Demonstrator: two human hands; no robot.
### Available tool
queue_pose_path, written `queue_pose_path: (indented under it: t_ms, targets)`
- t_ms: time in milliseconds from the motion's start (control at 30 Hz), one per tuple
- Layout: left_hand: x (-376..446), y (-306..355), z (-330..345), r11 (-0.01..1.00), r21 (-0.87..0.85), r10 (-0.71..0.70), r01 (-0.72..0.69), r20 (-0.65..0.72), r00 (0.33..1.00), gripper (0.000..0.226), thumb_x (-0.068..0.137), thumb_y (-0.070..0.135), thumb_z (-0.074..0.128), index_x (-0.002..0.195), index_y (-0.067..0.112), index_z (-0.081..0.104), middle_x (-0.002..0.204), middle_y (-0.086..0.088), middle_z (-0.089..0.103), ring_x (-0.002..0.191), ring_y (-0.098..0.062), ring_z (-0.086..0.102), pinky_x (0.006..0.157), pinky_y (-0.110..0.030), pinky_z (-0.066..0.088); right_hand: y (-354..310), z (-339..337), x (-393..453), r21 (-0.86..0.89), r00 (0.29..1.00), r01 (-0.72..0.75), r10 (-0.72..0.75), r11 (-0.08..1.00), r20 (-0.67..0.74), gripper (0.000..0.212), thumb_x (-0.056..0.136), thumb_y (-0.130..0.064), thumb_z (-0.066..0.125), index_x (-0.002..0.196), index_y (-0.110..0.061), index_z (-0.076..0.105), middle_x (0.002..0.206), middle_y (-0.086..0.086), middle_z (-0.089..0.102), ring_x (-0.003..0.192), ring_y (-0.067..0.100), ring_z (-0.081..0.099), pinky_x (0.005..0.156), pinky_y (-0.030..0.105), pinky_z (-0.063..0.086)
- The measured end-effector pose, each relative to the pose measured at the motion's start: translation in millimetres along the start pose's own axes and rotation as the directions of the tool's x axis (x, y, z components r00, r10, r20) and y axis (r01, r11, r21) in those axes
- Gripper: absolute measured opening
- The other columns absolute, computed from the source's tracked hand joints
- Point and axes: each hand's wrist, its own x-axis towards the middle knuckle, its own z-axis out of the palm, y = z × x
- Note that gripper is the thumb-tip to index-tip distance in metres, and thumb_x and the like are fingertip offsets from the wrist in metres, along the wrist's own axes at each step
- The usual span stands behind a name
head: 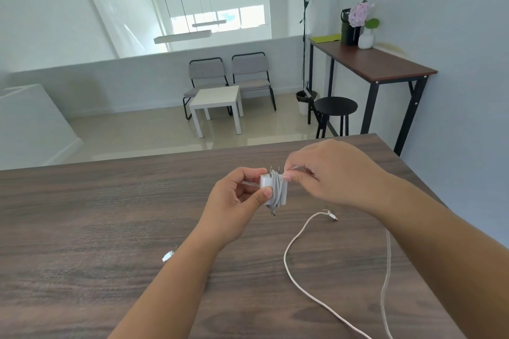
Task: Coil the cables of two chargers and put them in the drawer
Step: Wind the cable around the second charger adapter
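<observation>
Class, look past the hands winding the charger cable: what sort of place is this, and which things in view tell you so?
Probably a lounge or waiting area on an upper floor. Two grey chairs stand behind a small white table, and a high desk with a black stool lines the wall.

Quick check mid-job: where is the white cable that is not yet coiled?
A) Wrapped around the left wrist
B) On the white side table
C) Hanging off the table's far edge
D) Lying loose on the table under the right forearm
D: the loose cable curves across the wooden table beneath the right forearm, while both hands wrap the other charger.
</observation>
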Motion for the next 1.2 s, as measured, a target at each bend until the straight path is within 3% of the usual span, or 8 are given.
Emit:
queue_pose_path:
  t_ms: [333,400,500,600,667,833,1000,1200]
  targets:
    - [-3,12,-5,0.998,0.028,0.060,-0.063,0.095,0.994,0.026,0.087,0.011,0.072,0.111,0.020,0.069,0.095,-0.003,0.075,0.084,-0.016,0.067,0.085,-0.029,0.056,10,-4,11,0.292,0.999,0.026,-0.016,0.956,-0.037,0.027,0.085,-0.055,0.048,0.085,-0.035,0.066,0.068,-0.004,0.067,0.063,0.012,0.060,0.064,0.039,0.052]
    - [-3,13,-5,0.997,0.005,0.070,-0.071,0.101,0.992,0.026,0.086,0.012,0.072,0.111,0.018,0.069,0.091,-0.001,0.074,0.082,-0.014,0.067,0.081,-0.026,0.055,13,-1,11,0.438,0.999,-0.007,0.028,0.899,-0.040,0.018,0.084,-0.047,0.060,0.083,-0.032,0.069,0.076,-0.006,0.071,0.073,0.012,0.066,0.074,0.039,0.054]
    - [-6,15,-3,0.997,-0.023,0.079,-0.077,0.125,0.989,0.027,0.084,0.008,0.071,0.111,0.014,0.068,0.085,0.000,0.073,0.078,-0.010,0.066,0.077,-0.023,0.053,19,-3,12,0.569,0.998,-0.057,0.066,0.820,0.006,0.009,0.082,-0.034,0.072,0.078,-0.027,0.071,0.071,-0.011,0.067,0.067,0.003,0.061,0.069,0.020,0.047]
    - [-7,17,0,0.993,-0.059,0.106,-0.098,0.148,0.983,0.028,0.084,0.005,0.072,0.110,0.013,0.068,0.091,-0.003,0.072,0.081,-0.012,0.066,0.077,-0.023,0.054,25,-6,13,0.667,0.991,-0.115,0.039,0.736,0.129,0.010,0.087,-0.031,0.069,0.083,-0.023,0.073,0.070,0.008,0.066,0.062,0.022,0.055,0.067,0.021,0.041]
    - [-7,19,1,0.989,-0.088,0.132,-0.121,0.129,0.983,0.031,0.081,0.009,0.072,0.110,0.016,0.068,0.094,-0.002,0.073,0.086,-0.014,0.067,0.079,-0.025,0.054,27,0,11,0.772,0.985,-0.166,0.057,0.613,0.166,0.011,0.091,-0.022,0.063,0.085,-0.016,0.072,0.058,-0.003,0.064,0.050,0.014,0.049,0.057,0.013,0.039]
    - [-4,19,2,0.982,-0.130,0.150,-0.134,0.123,0.981,0.031,0.079,0.009,0.070,0.109,0.015,0.066,0.092,0.001,0.074,0.087,-0.012,0.068,0.078,-0.024,0.054,27,28,6,0.898,0.979,-0.185,0.153,0.399,0.134,0.020,0.081,-0.033,0.063,0.084,-0.015,0.072,0.052,-0.007,0.046,0.049,0.011,0.024,0.046,0.024,0.018]
    - [-3,20,4,0.970,-0.202,0.164,-0.137,0.121,0.979,0.030,0.079,0.012,0.072,0.109,0.015,0.066,0.095,0.002,0.075,0.089,-0.010,0.069,0.078,-0.022,0.053,18,49,-2,0.963,0.958,-0.203,0.239,0.177,0.158,0.017,0.081,-0.034,0.062,0.081,-0.021,0.074,0.062,0.005,0.039,0.044,0.004,0.023,0.040,0.017,0.016]
    - [1,17,12,0.925,-0.369,0.133,-0.089,0.096,0.986,0.028,0.072,0.023,0.075,0.100,0.026,0.075,0.101,-0.003,0.072,0.092,-0.017,0.065,0.080,-0.031,0.054,7,70,-11,0.968,0.928,-0.237,0.315,0.079,0.201,0.024,0.090,-0.036,0.060,0.099,-0.018,0.074,0.070,0.013,0.043,0.054,0.016,0.026,0.050,0.025,0.014]
